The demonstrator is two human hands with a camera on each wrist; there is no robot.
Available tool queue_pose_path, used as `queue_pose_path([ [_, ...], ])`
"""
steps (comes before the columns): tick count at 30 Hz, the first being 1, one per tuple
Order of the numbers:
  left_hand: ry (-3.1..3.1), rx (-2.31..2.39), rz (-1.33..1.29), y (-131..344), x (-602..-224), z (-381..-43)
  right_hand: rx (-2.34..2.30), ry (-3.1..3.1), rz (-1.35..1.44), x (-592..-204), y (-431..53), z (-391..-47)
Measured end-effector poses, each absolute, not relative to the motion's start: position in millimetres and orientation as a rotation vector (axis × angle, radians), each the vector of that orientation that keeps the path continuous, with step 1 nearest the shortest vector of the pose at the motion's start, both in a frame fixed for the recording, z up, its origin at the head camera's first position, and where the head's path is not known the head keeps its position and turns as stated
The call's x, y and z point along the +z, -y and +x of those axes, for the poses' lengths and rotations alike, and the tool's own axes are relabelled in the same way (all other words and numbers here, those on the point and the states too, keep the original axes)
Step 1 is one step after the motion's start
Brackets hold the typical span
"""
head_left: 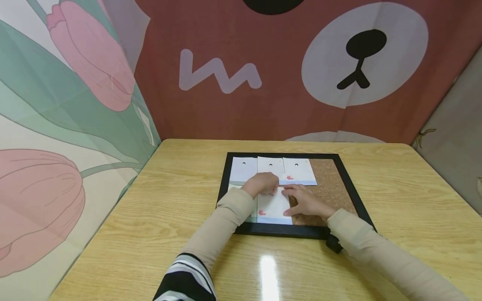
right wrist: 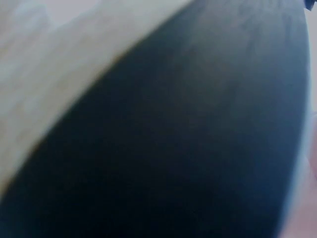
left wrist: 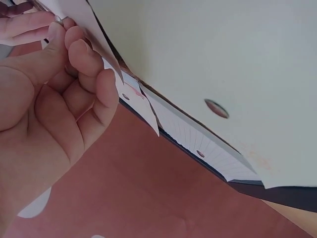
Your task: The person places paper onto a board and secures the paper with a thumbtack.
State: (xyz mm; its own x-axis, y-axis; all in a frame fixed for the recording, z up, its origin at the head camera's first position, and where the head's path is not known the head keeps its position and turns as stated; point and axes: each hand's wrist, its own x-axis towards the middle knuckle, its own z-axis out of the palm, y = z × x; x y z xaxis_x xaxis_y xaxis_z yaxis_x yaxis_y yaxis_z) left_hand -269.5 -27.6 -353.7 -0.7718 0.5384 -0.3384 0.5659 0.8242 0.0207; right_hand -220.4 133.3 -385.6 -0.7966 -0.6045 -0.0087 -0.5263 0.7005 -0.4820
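Note:
A cork board (head_left: pixel 325 179) with a black frame (head_left: pixel 280 230) lies on the table. Three white paper sheets, including the top right one (head_left: pixel 300 171), are pinned along its top. Below, a white sheet (head_left: pixel 274 209) with a small red print lies beside another sheet mostly hidden by the left arm. My left hand (head_left: pixel 263 183) is at that sheet's top edge; in the left wrist view its thumb and forefinger pinch a small silver pushpin (left wrist: pixel 58 19). My right hand (head_left: pixel 306 201) rests at the sheet's right edge, thumb and fingers spread. The right wrist view shows only the black frame closely, no hand.
The wooden table (head_left: pixel 150 200) extends around the board. A patterned cloth (head_left: pixel 233 113) hangs behind the table and to its left. A small black object (head_left: pixel 333 243) sits by the right wrist, at the frame's front edge.

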Motion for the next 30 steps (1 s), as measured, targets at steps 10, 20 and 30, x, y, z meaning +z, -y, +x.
queue_pose_path([
  [10,-2.69,0.026,0.69,24.9,-353.9,-270.0,-0.684,-2.745,-0.908,-383.1,-134.2,-220.6],
  [20,-2.798,-0.065,0.692,27.4,-362.4,-272.1,-0.675,-2.748,-0.929,-383.7,-134.1,-220.7],
  [30,-2.817,-0.126,0.673,24.9,-363.3,-271.6,-0.678,-2.745,-0.913,-383.1,-133.3,-219.8],
])
